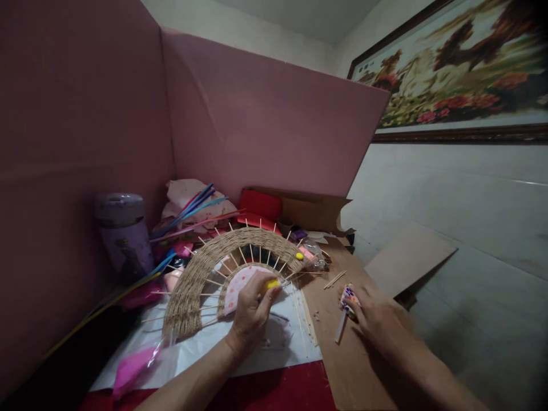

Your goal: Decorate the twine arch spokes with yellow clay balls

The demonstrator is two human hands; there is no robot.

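A half-round fan frame (184,311), woven of straw-coloured cord over thin sticks, rests on a white sheet. Its inner half-circle is covered in pink spotted cloth (240,284). My left hand (252,302) is closed at the right end of that inner part, its thumb and fingers around a small yellow piece (273,283). A yellow round dot (299,256) sits on the outer woven band. Over the cardboard, my right hand (381,317) has its fingers closed on a small flower-patterned object (349,297). From that object's near side a pale flat strip (341,327) sticks out; its exact kind is unclear.
Loose thin sticks (309,319) lie between the white sheet (286,351) and the brown cardboard (338,365). At left stand a purple tumbler (125,237) and coloured pipe cleaners (194,205). A pink bag (135,371) lies front left. Pink panels (265,125) rise behind.
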